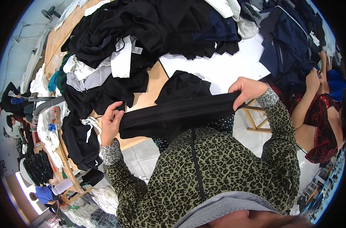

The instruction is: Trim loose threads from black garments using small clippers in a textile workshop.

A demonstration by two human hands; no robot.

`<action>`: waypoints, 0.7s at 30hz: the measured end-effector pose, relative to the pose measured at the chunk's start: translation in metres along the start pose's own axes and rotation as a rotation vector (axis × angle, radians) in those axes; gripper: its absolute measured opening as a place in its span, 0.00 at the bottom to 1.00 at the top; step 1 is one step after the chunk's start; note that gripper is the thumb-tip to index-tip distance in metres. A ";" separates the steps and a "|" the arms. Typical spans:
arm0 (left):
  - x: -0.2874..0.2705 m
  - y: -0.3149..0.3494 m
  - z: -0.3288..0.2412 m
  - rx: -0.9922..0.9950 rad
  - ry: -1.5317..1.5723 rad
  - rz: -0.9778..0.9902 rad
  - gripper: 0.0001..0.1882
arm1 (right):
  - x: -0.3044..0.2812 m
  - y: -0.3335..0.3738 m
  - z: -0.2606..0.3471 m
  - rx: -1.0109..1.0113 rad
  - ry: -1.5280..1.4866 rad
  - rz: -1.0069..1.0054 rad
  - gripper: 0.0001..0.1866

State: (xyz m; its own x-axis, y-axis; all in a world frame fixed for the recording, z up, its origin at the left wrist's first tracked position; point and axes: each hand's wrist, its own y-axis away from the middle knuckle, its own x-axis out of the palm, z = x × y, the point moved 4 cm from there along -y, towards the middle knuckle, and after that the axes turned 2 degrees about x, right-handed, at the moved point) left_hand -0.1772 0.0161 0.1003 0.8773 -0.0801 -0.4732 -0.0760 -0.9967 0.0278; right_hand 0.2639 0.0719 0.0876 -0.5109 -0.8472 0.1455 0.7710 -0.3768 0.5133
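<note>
A black garment is stretched out in front of me, its long band-like edge running almost straight between my hands. My left hand pinches one end between thumb and fingers. At the other end, slightly higher, my right hand is closed on the cloth with the thumb in front. More black cloth lies just beyond the band on the table; whether it belongs to the same garment I cannot tell.
A wooden table carries a big heap of black clothes, with white and grey garments at its left. A white board lies beyond my hands. At the right, a co-worker's arm reaches toward navy garments.
</note>
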 end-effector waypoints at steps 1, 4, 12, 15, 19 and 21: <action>0.002 0.000 0.003 -0.027 0.019 0.009 0.14 | 0.003 -0.003 0.007 -0.039 0.082 -0.026 0.12; 0.033 -0.011 -0.008 0.178 -0.342 0.092 0.11 | 0.029 -0.032 0.033 -0.257 0.341 -0.092 0.13; 0.126 -0.020 -0.086 -0.010 0.313 0.455 0.16 | 0.072 -0.074 0.088 -0.493 0.390 -0.168 0.15; 0.112 -0.008 -0.095 -0.032 0.469 0.318 0.15 | 0.065 -0.072 0.082 -0.395 0.316 -0.109 0.11; 0.070 -0.001 -0.104 0.004 0.458 0.198 0.14 | 0.043 -0.041 0.084 -0.284 0.444 -0.022 0.15; 0.051 0.002 -0.102 0.022 0.362 0.211 0.17 | 0.031 -0.029 0.077 -0.217 0.385 0.018 0.15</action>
State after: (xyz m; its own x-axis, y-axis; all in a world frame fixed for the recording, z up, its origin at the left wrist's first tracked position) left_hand -0.0843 0.0083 0.1666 0.9511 -0.2852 -0.1190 -0.2784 -0.9579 0.0702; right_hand 0.1969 0.0855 0.1422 -0.3499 -0.9165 -0.1937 0.8612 -0.3961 0.3184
